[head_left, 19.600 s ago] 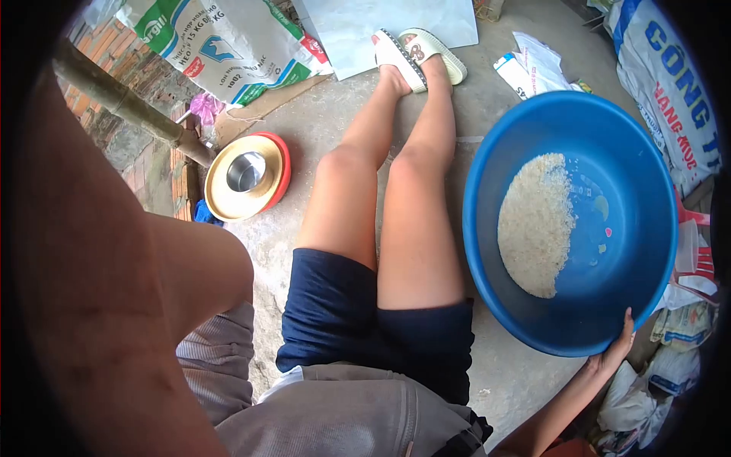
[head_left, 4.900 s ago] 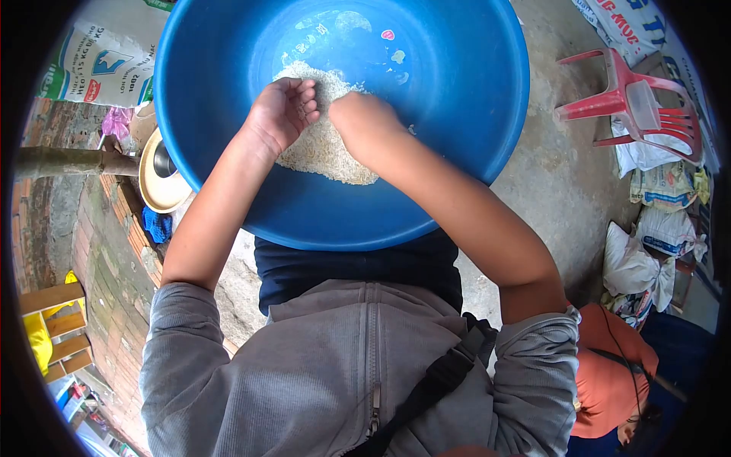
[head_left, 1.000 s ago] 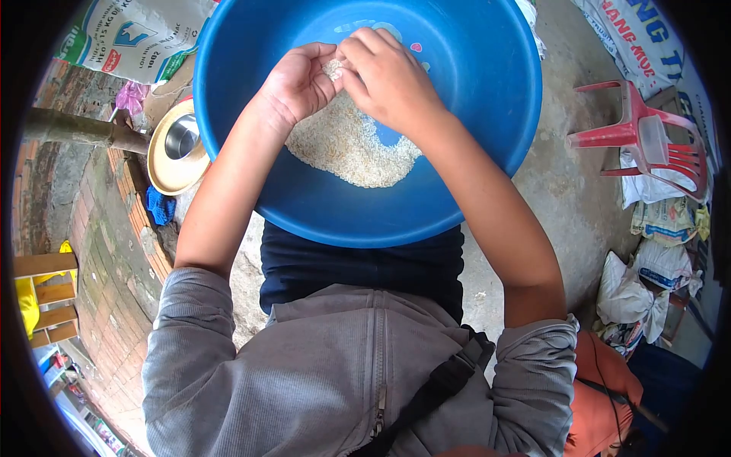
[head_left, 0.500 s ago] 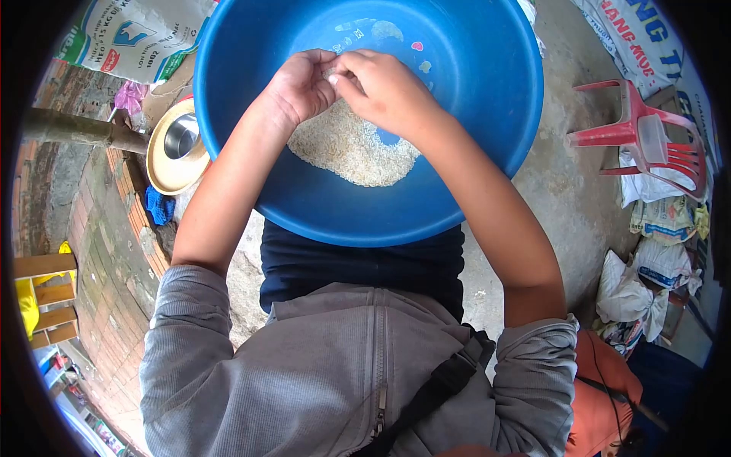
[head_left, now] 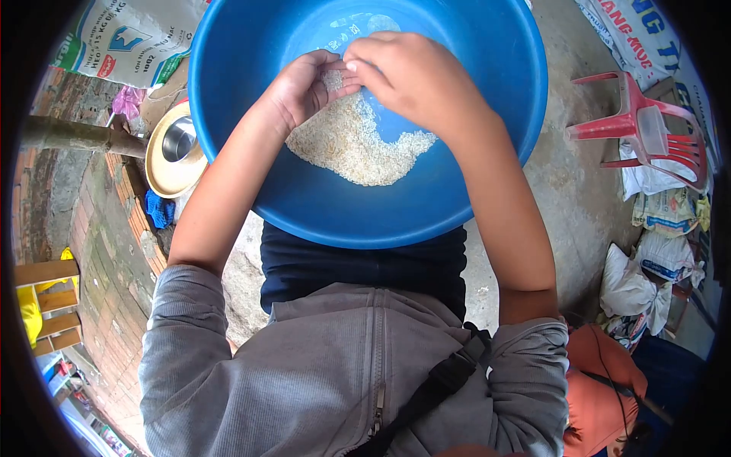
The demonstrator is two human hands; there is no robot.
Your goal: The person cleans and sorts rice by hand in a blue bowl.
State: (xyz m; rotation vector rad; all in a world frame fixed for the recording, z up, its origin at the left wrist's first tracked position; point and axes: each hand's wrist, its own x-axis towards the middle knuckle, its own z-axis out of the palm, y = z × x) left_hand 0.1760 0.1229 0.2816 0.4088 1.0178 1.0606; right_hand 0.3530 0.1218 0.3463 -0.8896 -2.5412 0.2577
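Observation:
A wide blue plastic basin point(head_left: 358, 221) rests over my lap, with a pile of pale uncooked rice point(head_left: 358, 156) on its bottom. My left hand point(head_left: 298, 90) is cupped, palm up, above the pile and holds a small amount of rice in its curled fingers. My right hand point(head_left: 415, 80) meets the left fingertips, its thumb and fingers drawn together over the grains. What sits between the right fingertips is too small to make out. Printed pictures on the basin floor are partly covered by my hands.
To the left, a metal bowl point(head_left: 180, 139) stands in a cream-coloured basin point(head_left: 158, 171), near a wooden pole point(head_left: 84, 137). A printed feed sack point(head_left: 141, 46) is at upper left. A red plastic chair point(head_left: 628, 122) and several sacks line the right side.
My right hand has shifted right and up, and its elbow has bent outward. The left fingers have opened slightly, showing more of the rice in them. The pile reaches a little farther right.

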